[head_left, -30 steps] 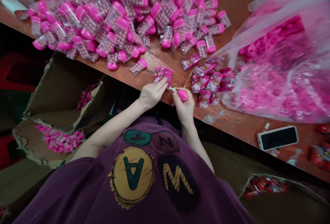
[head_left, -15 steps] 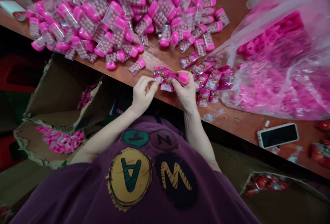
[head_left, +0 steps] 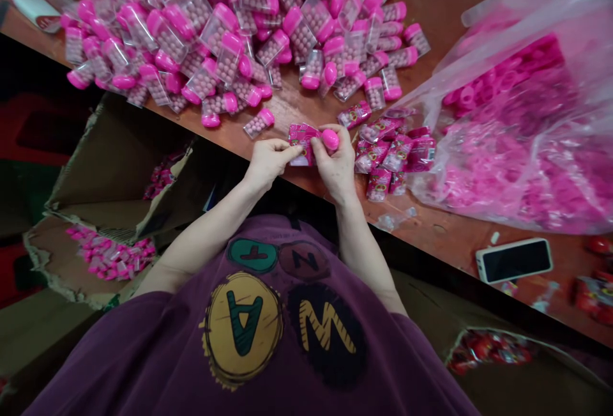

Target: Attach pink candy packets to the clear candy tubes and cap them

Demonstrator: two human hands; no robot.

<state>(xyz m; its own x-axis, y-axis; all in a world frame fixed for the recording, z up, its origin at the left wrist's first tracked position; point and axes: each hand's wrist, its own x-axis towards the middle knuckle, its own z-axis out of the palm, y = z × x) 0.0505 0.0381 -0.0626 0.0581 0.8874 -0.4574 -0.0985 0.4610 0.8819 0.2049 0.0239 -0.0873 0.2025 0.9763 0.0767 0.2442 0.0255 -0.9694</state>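
My left hand (head_left: 268, 161) and my right hand (head_left: 336, 163) meet at the near edge of the brown table (head_left: 433, 227). Both pinch a small pink printed label (head_left: 301, 137) between the fingertips. The right hand also grips a candy container by its pink cap (head_left: 330, 139). A big heap of clear candy containers with pink caps (head_left: 230, 26) lies just beyond my hands. A small pile of labelled pink containers (head_left: 390, 151) sits right of my right hand.
A large clear plastic bag of pink caps (head_left: 512, 122) fills the right. A white phone (head_left: 514, 260) lies at the table's near right edge. Torn cardboard boxes (head_left: 110, 211) holding pink containers stand below left; another box (head_left: 493, 349) lies lower right.
My right hand has moved up and left with the pink-capped container to the label. My left hand dropped off the label, then came back to pinch it.
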